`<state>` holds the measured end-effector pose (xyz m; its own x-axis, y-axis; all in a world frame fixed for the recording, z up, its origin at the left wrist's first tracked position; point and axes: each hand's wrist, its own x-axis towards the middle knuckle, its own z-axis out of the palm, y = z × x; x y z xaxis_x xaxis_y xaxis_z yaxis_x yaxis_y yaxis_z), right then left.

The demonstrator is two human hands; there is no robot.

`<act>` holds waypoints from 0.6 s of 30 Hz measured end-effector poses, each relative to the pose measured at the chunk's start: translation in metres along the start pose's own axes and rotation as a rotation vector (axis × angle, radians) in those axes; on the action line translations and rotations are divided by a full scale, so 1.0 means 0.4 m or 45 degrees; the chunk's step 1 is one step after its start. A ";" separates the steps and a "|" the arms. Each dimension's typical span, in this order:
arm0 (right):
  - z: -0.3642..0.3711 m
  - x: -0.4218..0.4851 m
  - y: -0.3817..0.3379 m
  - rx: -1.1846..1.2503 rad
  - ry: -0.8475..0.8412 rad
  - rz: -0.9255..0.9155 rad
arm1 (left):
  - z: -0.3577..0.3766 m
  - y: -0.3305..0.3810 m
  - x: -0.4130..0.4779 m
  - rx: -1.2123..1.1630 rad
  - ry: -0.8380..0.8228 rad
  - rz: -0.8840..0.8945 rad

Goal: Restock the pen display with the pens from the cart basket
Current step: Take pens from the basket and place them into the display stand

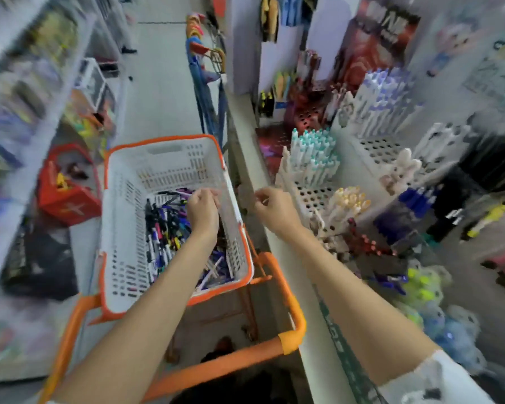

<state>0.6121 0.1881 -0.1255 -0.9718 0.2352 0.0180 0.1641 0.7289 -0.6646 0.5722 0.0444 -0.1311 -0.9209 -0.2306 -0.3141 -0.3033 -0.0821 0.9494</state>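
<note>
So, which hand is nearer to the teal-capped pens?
Right. The right hand is just below-left of the teal-capped pens; the left hand is farther left, over the basket.

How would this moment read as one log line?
phase: picking pens | left hand: in basket among pens, grip unclear | right hand: fingers curled, between basket and pen display

— What is smeared?
— The shelves [27,83] at the left are blurred by motion; their goods cannot be named.
— And the hands?
— The fingertips of the left hand [203,209] are hidden over the pens [164,228]; no grip can be told. Whether anything is held by the right hand [274,208] is blurred. The cart [292,301] is cut by the bottom edge.
</note>
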 end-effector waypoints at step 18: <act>0.394 0.072 0.105 -0.401 -0.001 -0.203 | -0.214 -0.499 0.355 0.986 0.038 -0.714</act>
<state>0.5642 0.1243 -0.2705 -0.9895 0.1021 0.1026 0.0543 0.9190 -0.3904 0.5228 -0.0551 -0.3656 -0.5890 -0.3779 -0.7143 -0.7858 0.4740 0.3972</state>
